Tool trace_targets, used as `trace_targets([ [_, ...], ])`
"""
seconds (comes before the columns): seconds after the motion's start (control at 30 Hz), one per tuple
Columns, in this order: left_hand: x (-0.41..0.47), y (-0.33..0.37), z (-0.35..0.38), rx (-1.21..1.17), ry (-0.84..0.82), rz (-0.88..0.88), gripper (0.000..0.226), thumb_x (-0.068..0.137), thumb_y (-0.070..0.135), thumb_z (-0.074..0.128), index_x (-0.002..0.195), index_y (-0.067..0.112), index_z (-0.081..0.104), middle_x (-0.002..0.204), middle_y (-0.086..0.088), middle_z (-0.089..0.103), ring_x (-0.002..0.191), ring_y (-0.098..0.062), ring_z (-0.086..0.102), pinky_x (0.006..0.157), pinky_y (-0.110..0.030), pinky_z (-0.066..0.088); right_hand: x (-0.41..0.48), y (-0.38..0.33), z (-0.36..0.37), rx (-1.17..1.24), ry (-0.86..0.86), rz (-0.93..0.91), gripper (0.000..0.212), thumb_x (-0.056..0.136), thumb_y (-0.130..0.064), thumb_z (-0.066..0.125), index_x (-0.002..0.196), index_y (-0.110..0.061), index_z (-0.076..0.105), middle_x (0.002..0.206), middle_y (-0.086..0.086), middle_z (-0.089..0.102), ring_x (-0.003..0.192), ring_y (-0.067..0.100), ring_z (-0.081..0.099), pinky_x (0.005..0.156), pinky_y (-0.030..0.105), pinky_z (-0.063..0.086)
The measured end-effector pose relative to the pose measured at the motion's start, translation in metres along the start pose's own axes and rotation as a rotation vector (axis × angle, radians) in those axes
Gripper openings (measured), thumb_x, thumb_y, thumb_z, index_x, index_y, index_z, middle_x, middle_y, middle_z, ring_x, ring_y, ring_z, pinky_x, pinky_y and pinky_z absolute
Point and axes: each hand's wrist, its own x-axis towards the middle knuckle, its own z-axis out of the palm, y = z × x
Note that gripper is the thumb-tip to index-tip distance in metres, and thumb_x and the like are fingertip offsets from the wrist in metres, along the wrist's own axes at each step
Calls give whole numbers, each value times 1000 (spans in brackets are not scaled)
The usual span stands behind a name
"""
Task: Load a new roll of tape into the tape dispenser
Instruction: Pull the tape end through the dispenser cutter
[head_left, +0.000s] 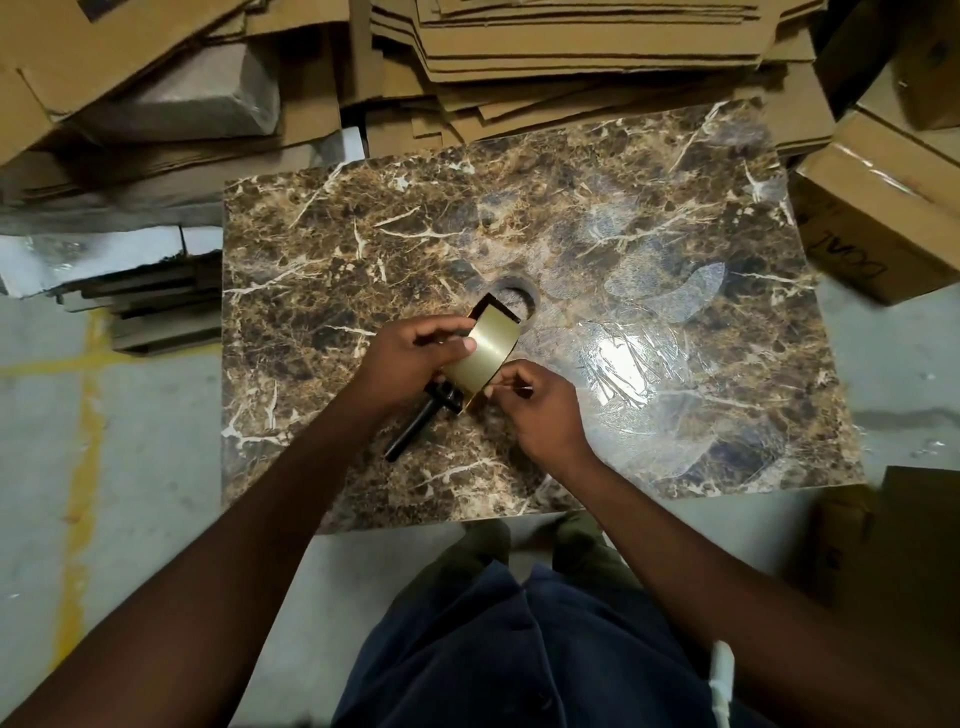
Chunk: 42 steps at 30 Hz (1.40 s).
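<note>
The roll of tan tape sits in the black tape dispenser, held just above the middle of a brown marble-patterned slab. My left hand is wrapped around the roll and dispenser together, thumb pressed on the tape's face. My right hand pinches the tape's loose end at the roll's lower edge, fingers closed on it. The dispenser's black handle juts out below my left wrist. Flattened cardboard sheets are stacked beyond the slab. A taped-shut carton stands at right, its contents hidden.
</note>
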Motion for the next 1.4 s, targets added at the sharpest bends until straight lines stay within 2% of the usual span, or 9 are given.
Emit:
trace_targets([
  [0.3,-2,-8,-18,246,-96,35,24,86,-2,74,105,12,77,105,-9,76,98,-17,73,94,-44,61,1,-20,2,613,19,468,22,78,-35,77,74,-15,71,63,-2,61,50,9,56,50,23,47],
  [0.43,-1,-10,-16,320,-44,77,13,93,3,67,95,12,77,100,-8,77,92,-20,71,88,-40,56,-1,-11,3,475,17,426,29,83,-42,83,69,-17,77,63,2,69,57,13,59,59,28,51],
  [0.53,1,-3,-9,221,37,121,19,98,33,66,101,17,76,98,-3,77,93,-24,72,84,-37,56,-1,-6,-1,199,-32,197,24,88,-32,80,79,-9,79,77,15,74,69,17,62,73,31,50],
  [0.73,12,7,11,371,-39,170,21,91,38,77,103,22,82,100,11,73,89,5,69,72,-4,51,-6,1,1,-227,5,-56,27,87,-30,80,74,-8,72,74,2,61,69,20,58,59,27,40],
  [0.9,16,6,4,265,-85,104,25,86,28,84,107,14,81,109,-1,74,97,-10,72,80,-25,59,-13,4,2,-198,-6,-3,19,81,-25,85,78,-24,67,78,-3,61,69,12,56,61,22,44],
  [1.03,14,5,-4,275,-117,114,28,84,15,84,111,9,79,123,-4,72,115,-23,69,100,-43,58,-14,0,-1,335,103,319,19,81,-21,86,96,-15,75,88,8,77,77,17,72,71,26,59],
  [1.13,11,-1,-11,282,-165,104,29,82,10,84,111,11,79,128,0,69,120,-17,67,108,-47,54,-4,-8,-10,640,64,453,16,84,-21,82,97,-12,78,84,7,76,65,15,66,58,26,56],
  [1.27,5,-7,-12,345,-191,108,28,83,4,77,107,17,76,121,4,70,118,-16,67,106,-51,53,11,-14,-10,662,67,549,38,82,-31,85,109,-4,76,92,9,71,68,14,60,63,29,52],
  [1.4,6,-2,-10,235,-149,55,18,88,13,73,105,18,75,108,2,73,100,-15,70,87,-39,57,11,-10,-9,552,40,460,24,82,-27,86,96,-8,80,87,5,80,65,10,66,61,26,52],
])
